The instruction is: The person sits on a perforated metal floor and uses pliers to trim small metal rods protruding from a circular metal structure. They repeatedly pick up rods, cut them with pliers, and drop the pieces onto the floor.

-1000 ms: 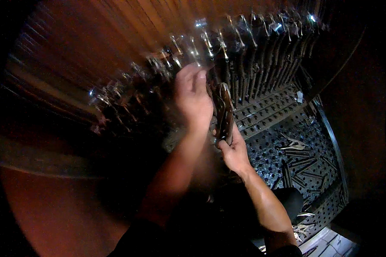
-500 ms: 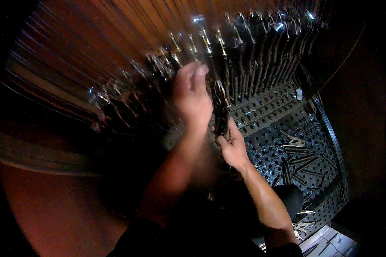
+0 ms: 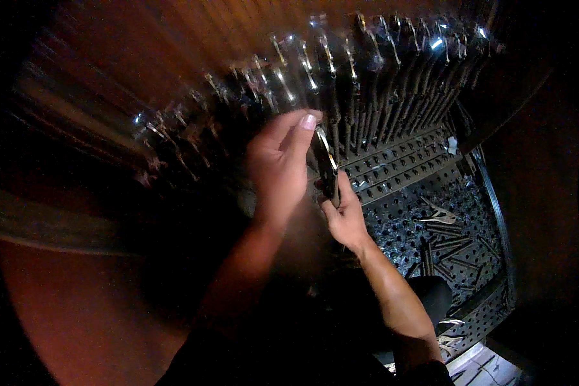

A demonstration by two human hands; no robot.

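Observation:
My right hand is closed round the lower part of a dark, narrow piece with a shiny metal strip or clip at its upper end. Fingers bent and thumb raised, my left hand is at the top of that piece, its thumb tip by the metal end. Whether it grips the end I cannot make out, as the hand is partly blurred. Just beyond both hands hangs a curved row of shiny metal clips, with long dark rods below those on the right.
A perforated metal plate lies at the lower right, strewn with short dark sticks and a pale pliers-like clip. More pale clips lie near its front edge. A reddish-brown curved wall is on the left.
My left hand has come down slightly, its thumb now at the metal end. The held piece has tilted, its top leaning further left. The surroundings have shifted a little rightward in view.

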